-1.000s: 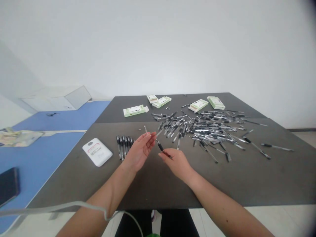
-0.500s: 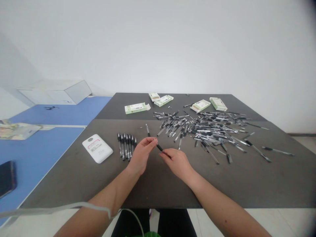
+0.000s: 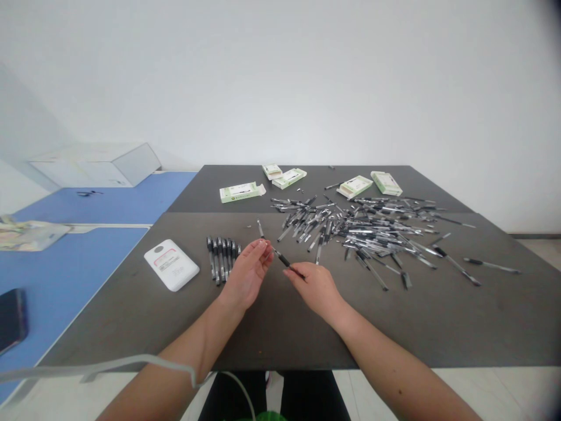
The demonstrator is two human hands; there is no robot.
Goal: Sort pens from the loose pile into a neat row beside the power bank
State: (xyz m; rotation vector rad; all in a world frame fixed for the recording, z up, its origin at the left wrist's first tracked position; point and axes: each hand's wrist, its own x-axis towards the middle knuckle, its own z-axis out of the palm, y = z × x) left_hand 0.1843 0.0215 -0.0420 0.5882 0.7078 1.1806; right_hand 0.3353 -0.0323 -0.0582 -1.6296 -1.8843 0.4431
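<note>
Left hand (image 3: 248, 276) and right hand (image 3: 314, 287) have eased slightly closer along a black pen (image 3: 283, 258), each pinching it, hands apart above the bench (image 3: 438, 333). Set aside: one neat row of pens (image 3: 222, 260). Still loose: a large heap of pens (image 3: 363, 234).

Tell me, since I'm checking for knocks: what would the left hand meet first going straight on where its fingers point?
Past the black pen at its fingertips, the left hand would probably reach the near edge of the loose heap of pens; depth is unclear.
</note>
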